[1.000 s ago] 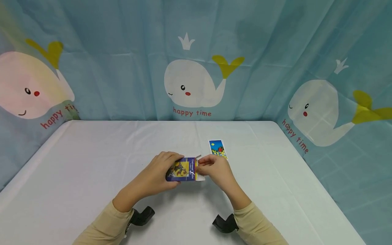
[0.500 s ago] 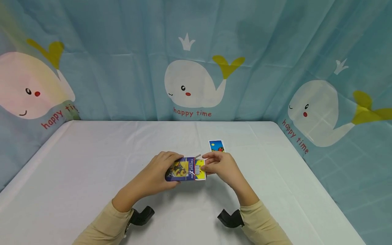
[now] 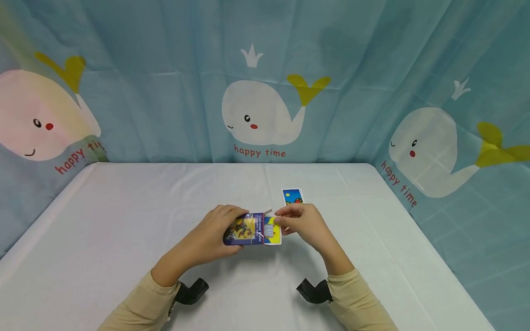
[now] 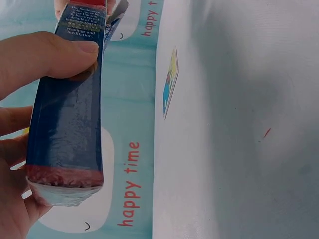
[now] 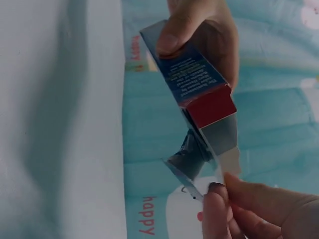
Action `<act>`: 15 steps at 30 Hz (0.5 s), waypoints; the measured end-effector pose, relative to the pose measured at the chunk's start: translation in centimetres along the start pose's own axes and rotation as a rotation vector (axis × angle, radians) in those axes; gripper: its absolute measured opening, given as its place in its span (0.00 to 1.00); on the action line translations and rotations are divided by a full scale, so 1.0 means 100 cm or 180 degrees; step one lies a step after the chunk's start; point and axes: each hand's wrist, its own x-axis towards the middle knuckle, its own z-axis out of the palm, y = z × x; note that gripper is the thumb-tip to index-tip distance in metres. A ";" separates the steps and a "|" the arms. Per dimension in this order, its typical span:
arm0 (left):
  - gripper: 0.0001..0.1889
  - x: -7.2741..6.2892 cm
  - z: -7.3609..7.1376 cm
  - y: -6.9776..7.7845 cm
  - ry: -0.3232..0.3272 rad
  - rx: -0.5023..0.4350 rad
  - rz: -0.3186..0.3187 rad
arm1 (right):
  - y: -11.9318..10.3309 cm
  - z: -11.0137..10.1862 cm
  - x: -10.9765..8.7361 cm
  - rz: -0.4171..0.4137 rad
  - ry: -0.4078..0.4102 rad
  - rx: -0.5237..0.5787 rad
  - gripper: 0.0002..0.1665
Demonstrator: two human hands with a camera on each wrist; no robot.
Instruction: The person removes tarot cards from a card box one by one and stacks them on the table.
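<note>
Blurb on blue box, wrist views only

Table: softly shadowed below the box
Curtain: tinted yellowish left of the box
Wrist views: dimly lit

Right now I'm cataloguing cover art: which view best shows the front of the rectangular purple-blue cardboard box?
Head: the box shows its pictured front, partly covered. Left wrist shows mostly a narrow side; right wrist, that side and the opened end.
</note>
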 end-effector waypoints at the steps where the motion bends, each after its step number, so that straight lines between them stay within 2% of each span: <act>1: 0.38 0.000 0.000 0.000 -0.0006 -0.0004 -0.0006 | 0.000 0.000 0.000 0.0001 0.0028 -0.0018 0.10; 7: 0.38 0.000 0.000 0.000 0.0022 0.0025 -0.0016 | 0.003 -0.009 0.003 0.0052 0.0127 -0.0123 0.09; 15: 0.38 -0.001 0.000 -0.002 0.0041 0.0053 0.0009 | 0.005 -0.028 0.004 0.0099 0.0090 -0.0273 0.11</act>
